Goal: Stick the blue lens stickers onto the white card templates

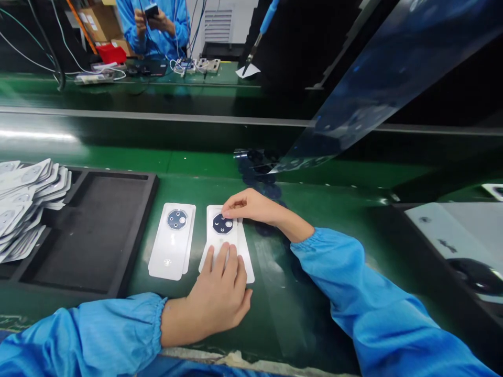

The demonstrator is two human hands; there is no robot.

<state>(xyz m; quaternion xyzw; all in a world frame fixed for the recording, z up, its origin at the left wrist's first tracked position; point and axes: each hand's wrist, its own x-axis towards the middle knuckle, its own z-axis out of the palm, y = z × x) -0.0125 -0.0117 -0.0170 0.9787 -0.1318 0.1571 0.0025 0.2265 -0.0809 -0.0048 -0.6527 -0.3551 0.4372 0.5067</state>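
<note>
My left hand (218, 290) lies with fingers stretched out over the lower part of a white phone-shaped panel (232, 240), holding it down against the table. At the panel's top, my right hand (255, 206) has thumb and forefinger pinched at the upper right edge of a dark blue octagonal sticker (222, 224) with several round holes. Another white panel sticks out at an angle from underneath. To the left, a small stack of white panels (171, 251) bears a similar dark octagon (176, 220); neither hand touches it.
A black tray (135, 230) at left holds piled white panels (23, 209). Clear plastic film (346, 115) with dark octagons hangs at upper right, its end on the green table (196, 183). Another black tray (428, 272) stands right. Across the bench, a person (155, 26) holds a device.
</note>
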